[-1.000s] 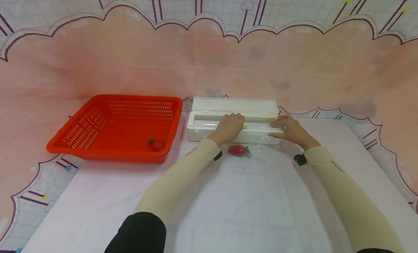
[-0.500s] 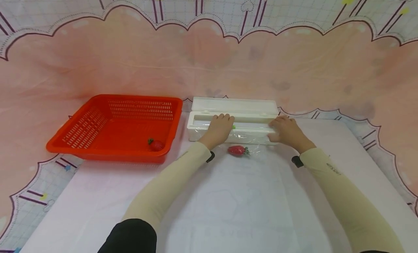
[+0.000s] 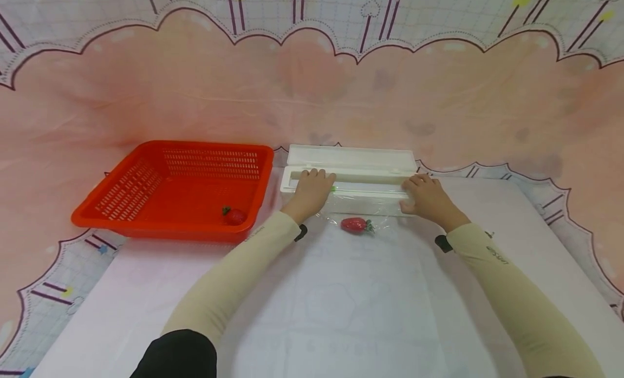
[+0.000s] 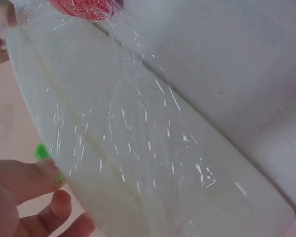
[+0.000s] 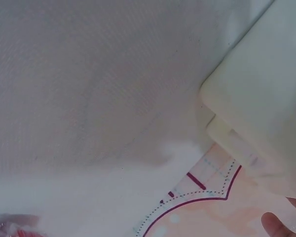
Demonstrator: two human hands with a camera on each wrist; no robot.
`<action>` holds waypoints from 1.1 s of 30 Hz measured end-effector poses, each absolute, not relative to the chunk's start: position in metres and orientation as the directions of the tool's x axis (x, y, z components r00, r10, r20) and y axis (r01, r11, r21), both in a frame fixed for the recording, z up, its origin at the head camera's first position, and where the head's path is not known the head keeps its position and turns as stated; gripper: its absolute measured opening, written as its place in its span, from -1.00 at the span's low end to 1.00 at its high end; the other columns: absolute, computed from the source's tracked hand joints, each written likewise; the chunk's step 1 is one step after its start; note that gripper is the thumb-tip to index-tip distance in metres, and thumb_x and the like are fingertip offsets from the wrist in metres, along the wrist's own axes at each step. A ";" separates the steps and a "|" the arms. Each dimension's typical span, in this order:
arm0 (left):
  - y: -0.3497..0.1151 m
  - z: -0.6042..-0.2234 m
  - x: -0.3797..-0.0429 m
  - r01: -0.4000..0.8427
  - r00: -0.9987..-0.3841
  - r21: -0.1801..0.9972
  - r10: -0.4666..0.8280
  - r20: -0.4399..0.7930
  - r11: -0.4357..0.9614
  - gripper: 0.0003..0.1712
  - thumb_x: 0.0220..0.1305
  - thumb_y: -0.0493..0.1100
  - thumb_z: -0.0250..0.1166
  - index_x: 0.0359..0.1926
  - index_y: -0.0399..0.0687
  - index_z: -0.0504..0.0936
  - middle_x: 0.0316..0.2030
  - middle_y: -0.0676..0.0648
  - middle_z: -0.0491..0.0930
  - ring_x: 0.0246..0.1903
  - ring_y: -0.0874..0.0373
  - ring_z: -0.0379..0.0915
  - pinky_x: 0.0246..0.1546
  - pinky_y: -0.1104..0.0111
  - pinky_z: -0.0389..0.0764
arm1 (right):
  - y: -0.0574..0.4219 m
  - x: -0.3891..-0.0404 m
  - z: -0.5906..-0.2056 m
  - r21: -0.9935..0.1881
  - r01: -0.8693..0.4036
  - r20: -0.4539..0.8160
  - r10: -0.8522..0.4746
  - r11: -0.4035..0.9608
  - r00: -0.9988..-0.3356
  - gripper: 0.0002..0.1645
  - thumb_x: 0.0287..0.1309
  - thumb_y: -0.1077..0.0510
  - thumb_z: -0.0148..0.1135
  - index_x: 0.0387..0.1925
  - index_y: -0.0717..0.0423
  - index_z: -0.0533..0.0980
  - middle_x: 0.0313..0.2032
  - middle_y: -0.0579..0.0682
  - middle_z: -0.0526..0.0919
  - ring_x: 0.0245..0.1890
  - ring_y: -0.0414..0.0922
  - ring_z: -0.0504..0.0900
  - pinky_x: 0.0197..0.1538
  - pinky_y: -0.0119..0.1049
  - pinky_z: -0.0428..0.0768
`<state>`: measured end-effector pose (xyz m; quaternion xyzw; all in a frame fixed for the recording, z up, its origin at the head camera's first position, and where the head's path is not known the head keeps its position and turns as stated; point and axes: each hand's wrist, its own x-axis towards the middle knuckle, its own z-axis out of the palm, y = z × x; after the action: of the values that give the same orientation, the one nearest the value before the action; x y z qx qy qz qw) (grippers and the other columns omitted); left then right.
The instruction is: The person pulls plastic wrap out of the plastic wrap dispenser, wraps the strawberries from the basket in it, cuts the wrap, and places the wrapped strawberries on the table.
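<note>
One white box point(image 3: 365, 202), long and hollow-topped, lies crosswise just right of centre in the head frame, its lid point(image 3: 351, 157) tipped back along the far edge. Fitted along its top we note one green slider point(image 3: 333, 189), at the left hand's thumb. The left hand point(image 3: 311, 193) lies on the box's left half; its grip pinches the slider, thumb pressed to it, fingers bent. The right hand point(image 3: 425, 198) sits at the box's right end, its grip clasped round that end. Clear film point(image 4: 123, 128), creased and shiny, covers the box's front and reaches the table point(image 3: 370, 307), spread in white. We count two strawberries: a front strawberry point(image 3: 354, 225) on its side at frame centre, just before the box, film gathered about it; and a second strawberry point(image 3: 236, 217) inside a red slotted basket point(image 3: 156, 232), left of centre. Further items: two pale sleeves point(image 3: 234, 269), and a peach printed backdrop point(image 3: 312, 85) across the upper frame.
</note>
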<state>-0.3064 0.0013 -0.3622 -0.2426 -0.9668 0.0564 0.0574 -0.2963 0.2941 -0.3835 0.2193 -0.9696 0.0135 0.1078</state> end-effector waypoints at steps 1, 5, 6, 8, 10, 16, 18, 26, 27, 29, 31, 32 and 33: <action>0.001 -0.361 -0.306 0.457 -0.879 -0.137 0.470 0.082 0.879 -0.68 0.39 -0.23 -0.05 0.12 -0.05 0.38 -0.03 -0.16 0.51 0.03 -0.07 0.41 0.05 0.12 0.38 | 0.294 -0.296 -0.384 0.021 -0.429 0.216 -0.423 0.903 -0.880 -0.52 0.05 0.01 0.18 -0.09 0.29 0.46 -0.03 0.27 0.53 0.09 0.25 0.39 0.03 0.23 0.37; 0.000 -0.357 -0.304 0.426 -0.896 -0.147 0.439 0.067 0.893 -0.70 0.39 -0.23 -0.06 0.10 -0.07 0.40 -0.01 -0.18 0.52 0.04 -0.07 0.41 0.07 0.10 0.38 | 0.294 -0.297 -0.384 0.018 -0.427 0.210 -0.421 0.904 -0.883 -0.50 0.05 0.01 0.17 -0.07 0.31 0.45 -0.02 0.27 0.52 0.10 0.24 0.37 0.04 0.24 0.37; -0.001 -0.356 -0.303 0.417 -0.901 -0.152 0.430 0.061 0.896 -0.70 0.39 -0.23 -0.05 0.10 -0.08 0.40 0.00 -0.18 0.52 0.05 -0.07 0.41 0.07 0.10 0.38 | 0.293 -0.297 -0.384 0.018 -0.425 0.209 -0.419 0.905 -0.883 -0.50 0.05 0.00 0.18 -0.07 0.31 0.45 -0.02 0.27 0.52 0.11 0.24 0.37 0.05 0.24 0.37; -0.001 -0.354 -0.302 0.403 -0.909 -0.158 0.415 0.049 0.901 -0.71 0.39 -0.24 -0.05 0.09 -0.09 0.41 0.00 -0.19 0.51 0.05 -0.08 0.40 0.09 0.08 0.37 | 0.293 -0.297 -0.384 0.019 -0.423 0.203 -0.417 0.906 -0.886 -0.49 0.06 0.00 0.17 -0.07 0.31 0.45 -0.01 0.27 0.52 0.12 0.24 0.37 0.06 0.25 0.37; 0.001 -0.351 -0.301 0.398 -0.912 -0.165 0.409 0.038 0.902 -0.71 0.36 -0.24 -0.01 0.07 -0.12 0.42 0.00 -0.20 0.50 0.05 -0.09 0.39 0.08 0.07 0.37 | 0.293 -0.296 -0.383 0.019 -0.418 0.197 -0.413 0.908 -0.889 -0.49 0.06 0.00 0.18 -0.07 0.30 0.45 0.00 0.27 0.52 0.12 0.24 0.36 0.06 0.25 0.36; 0.007 -0.347 -0.301 0.359 -0.930 -0.142 0.366 0.024 0.923 -0.62 0.32 -0.04 0.05 0.08 -0.11 0.46 0.02 -0.20 0.45 0.08 -0.09 0.32 0.13 0.06 0.29 | 0.293 -0.296 -0.383 0.020 -0.415 0.188 -0.411 0.910 -0.892 -0.53 0.06 0.02 0.16 -0.09 0.29 0.44 -0.01 0.26 0.52 0.12 0.24 0.36 0.07 0.25 0.36; 0.008 -0.348 -0.302 0.340 -0.936 -0.145 0.349 0.042 0.929 -0.56 0.33 0.07 0.03 0.09 -0.07 0.48 0.02 -0.18 0.46 0.10 -0.09 0.30 0.15 0.06 0.27 | 0.294 -0.297 -0.384 0.016 -0.417 0.190 -0.413 0.909 -0.891 -0.54 0.07 0.03 0.15 -0.09 0.29 0.44 -0.01 0.26 0.52 0.12 0.24 0.36 0.07 0.26 0.36; 0.009 -0.357 -0.307 0.263 -0.956 -0.138 0.278 0.098 0.955 -0.64 0.32 0.03 0.00 0.02 0.02 0.51 -0.06 -0.15 0.50 0.02 -0.06 0.34 0.06 0.08 0.32 | 0.295 -0.294 -0.385 -0.002 -0.443 0.227 -0.431 0.897 -0.874 -0.52 0.05 0.00 0.14 -0.11 0.31 0.44 -0.05 0.28 0.52 0.07 0.24 0.36 0.02 0.26 0.37; 0.009 -0.358 -0.307 0.251 -0.959 -0.128 0.264 0.101 0.960 -0.64 0.31 0.02 0.00 0.02 0.02 0.51 -0.07 -0.15 0.49 0.01 -0.06 0.34 0.05 0.08 0.32 | 0.295 -0.294 -0.385 -0.007 -0.440 0.224 -0.427 0.898 -0.876 -0.51 0.05 0.00 0.15 -0.10 0.31 0.44 -0.04 0.28 0.51 0.08 0.24 0.36 0.03 0.25 0.37; 0.009 -0.359 -0.306 0.224 -0.966 -0.106 0.236 0.107 0.969 -0.65 0.29 0.00 -0.01 0.01 0.01 0.51 -0.08 -0.16 0.48 0.00 -0.07 0.34 0.03 0.09 0.32 | 0.295 -0.294 -0.384 -0.007 -0.434 0.213 -0.423 0.901 -0.881 -0.51 0.06 0.00 0.14 -0.09 0.31 0.44 -0.03 0.28 0.51 0.09 0.24 0.36 0.04 0.25 0.36; 0.008 -0.360 -0.306 0.193 -0.973 -0.081 0.202 0.116 0.978 -0.66 0.25 -0.04 0.00 -0.02 -0.01 0.51 -0.09 -0.17 0.47 -0.01 -0.07 0.33 0.02 0.09 0.32 | 0.294 -0.294 -0.383 -0.011 -0.417 0.185 -0.408 0.909 -0.894 -0.49 0.08 0.00 0.15 -0.05 0.32 0.44 0.01 0.28 0.50 0.13 0.24 0.34 0.08 0.26 0.35; 0.007 -0.361 -0.306 0.178 -0.976 -0.059 0.184 0.120 0.982 -0.67 0.24 -0.05 0.01 -0.04 -0.02 0.51 -0.10 -0.17 0.47 -0.01 -0.08 0.32 0.02 0.09 0.32 | 0.294 -0.294 -0.383 -0.007 -0.414 0.176 -0.406 0.910 -0.897 -0.48 0.08 0.00 0.16 -0.04 0.31 0.44 0.02 0.28 0.50 0.14 0.24 0.34 0.09 0.26 0.35; 0.006 -0.362 -0.306 0.166 -0.979 -0.033 0.168 0.119 0.986 -0.67 0.22 -0.06 0.00 -0.04 -0.02 0.51 -0.10 -0.17 0.46 -0.01 -0.08 0.31 0.03 0.09 0.30 | 0.294 -0.295 -0.383 -0.001 -0.413 0.174 -0.406 0.911 -0.897 -0.48 0.08 0.00 0.17 -0.04 0.31 0.44 0.02 0.28 0.50 0.14 0.24 0.34 0.09 0.25 0.35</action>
<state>-0.3057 0.0058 -0.3617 -0.0840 -0.9946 0.0113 0.0606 -0.2945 0.2944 -0.3826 0.2102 -0.9738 0.0187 0.0852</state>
